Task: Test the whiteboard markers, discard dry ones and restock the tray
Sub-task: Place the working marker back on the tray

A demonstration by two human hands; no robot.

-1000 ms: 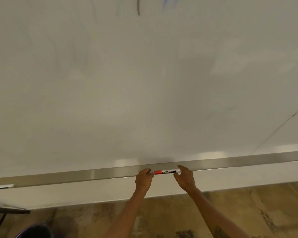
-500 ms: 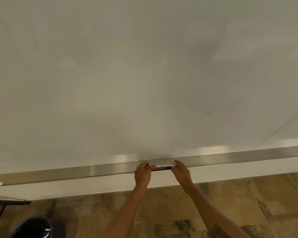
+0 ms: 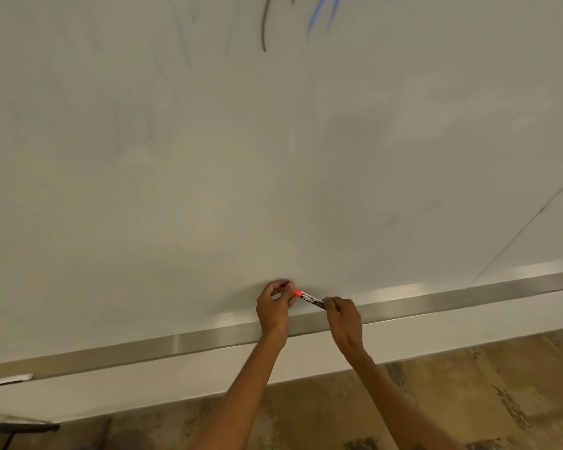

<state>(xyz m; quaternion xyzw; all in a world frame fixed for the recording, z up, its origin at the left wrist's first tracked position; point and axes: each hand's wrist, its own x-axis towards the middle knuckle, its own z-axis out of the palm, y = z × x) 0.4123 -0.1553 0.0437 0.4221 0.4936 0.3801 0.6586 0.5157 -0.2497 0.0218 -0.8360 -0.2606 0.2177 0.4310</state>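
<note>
A red-capped whiteboard marker (image 3: 310, 299) with a black-and-white label is held between both hands just above the metal tray (image 3: 176, 344), tilted down to the right. My left hand (image 3: 275, 305) pinches its red cap end. My right hand (image 3: 343, 318) pinches the other end of the barrel. The whiteboard (image 3: 273, 157) fills the view behind, with a dark stroke (image 3: 264, 27) and blue strokes (image 3: 319, 14) near the top.
Another marker with a purple end (image 3: 4, 380) lies on the tray at the far left. A dark frame edge (image 3: 17, 427) shows at the lower left. Brown patterned floor (image 3: 468, 401) lies below the white wall strip.
Both hands have lifted the red marker off the tray and raised it against the board's lower part; it now tilts instead of lying level. The camera has tipped upward.
</note>
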